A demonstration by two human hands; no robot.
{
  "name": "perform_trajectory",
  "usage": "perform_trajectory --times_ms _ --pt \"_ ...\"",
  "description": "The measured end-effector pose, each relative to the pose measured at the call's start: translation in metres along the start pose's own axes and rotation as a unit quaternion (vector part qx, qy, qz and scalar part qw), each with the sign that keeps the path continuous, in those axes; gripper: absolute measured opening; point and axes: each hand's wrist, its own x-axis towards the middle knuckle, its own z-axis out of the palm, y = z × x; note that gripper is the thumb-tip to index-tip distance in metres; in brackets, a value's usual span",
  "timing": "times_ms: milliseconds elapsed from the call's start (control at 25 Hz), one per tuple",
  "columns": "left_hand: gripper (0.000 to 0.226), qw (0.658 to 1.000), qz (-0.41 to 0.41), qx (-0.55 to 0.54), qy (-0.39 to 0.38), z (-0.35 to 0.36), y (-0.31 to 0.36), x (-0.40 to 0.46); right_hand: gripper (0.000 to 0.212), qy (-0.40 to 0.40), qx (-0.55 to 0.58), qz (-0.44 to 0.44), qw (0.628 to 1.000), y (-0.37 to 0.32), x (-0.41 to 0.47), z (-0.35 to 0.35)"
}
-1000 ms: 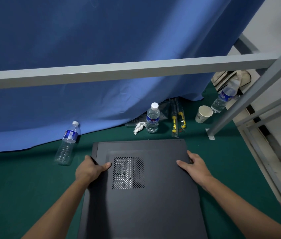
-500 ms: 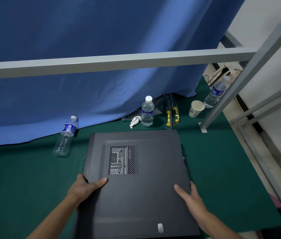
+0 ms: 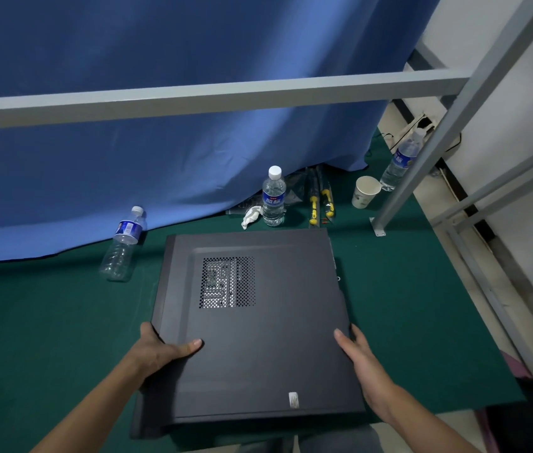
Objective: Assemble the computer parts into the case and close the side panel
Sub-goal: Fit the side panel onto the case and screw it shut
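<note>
1. Both hands now sit nearer the person than in the earlier frames: one second ago they pressed on the far half of the flat black metal side panel [image 3: 258, 325], level with its perforated vent grille [image 3: 227, 282]; now they hold the panel's near half, well below that grille.
2. Left hand [image 3: 160, 349]: thumb lies on top of the panel, fingers wrap under its left edge. It grips the panel.
3. Right hand [image 3: 356, 358]: fingers lie nearly straight along the panel's right edge, thumb on the top face. Whether the fingertips hook under the edge cannot be told.
4. Task item location: the side panel lies flat on top of the black computer case [image 3: 150, 416], which rests on the dark green table mat [image 3: 46, 338]. A strip of the case shows past the panel's near left corner.
5. Judgement: the parts appear to be installed, and the hand shift toward the near end suggests the panel is being slid or seated into its closed position. Full latching cannot be confirmed.
6. Beyond the panel's far edge stand a clear plastic water bottle [image 3: 273, 196], two yellow-handled screwdrivers [image 3: 319, 204] and a white paper cup [image 3: 365, 192]. A second clear bottle [image 3: 122, 245] lies off the panel's far left corner.
</note>
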Motion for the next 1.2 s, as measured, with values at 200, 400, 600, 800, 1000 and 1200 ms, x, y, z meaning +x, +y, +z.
perform_trajectory --times_ms 200,400,600,800,1000,1200 --pt "0.092 0.999 0.028 -0.008 0.035 0.004 -0.011 -0.007 0.093 0.014 -0.048 -0.037 0.998 0.002 -0.008 0.010" --pt "0.093 0.999 0.037 -0.023 0.011 0.005 -0.027 -0.014 0.083 0.010 -0.093 -0.055 0.994 0.013 -0.009 0.001" --pt "0.091 0.999 0.029 -0.027 0.016 0.008 -0.036 -0.018 0.087 0.021 -0.121 -0.065 0.990 0.017 -0.013 0.005" --pt "0.111 0.999 -0.026 0.007 0.027 0.006 -0.019 -0.012 0.094 0.003 -0.161 -0.076 0.984 -0.009 0.004 -0.013" --pt "0.113 0.993 0.000 -0.035 0.113 0.012 0.017 0.003 0.097 -0.006 -0.135 -0.061 0.989 -0.047 0.041 -0.010" --pt "0.091 0.991 0.010 -0.010 0.131 0.015 0.015 0.017 0.109 -0.037 -0.161 -0.046 0.985 -0.041 0.052 0.006"
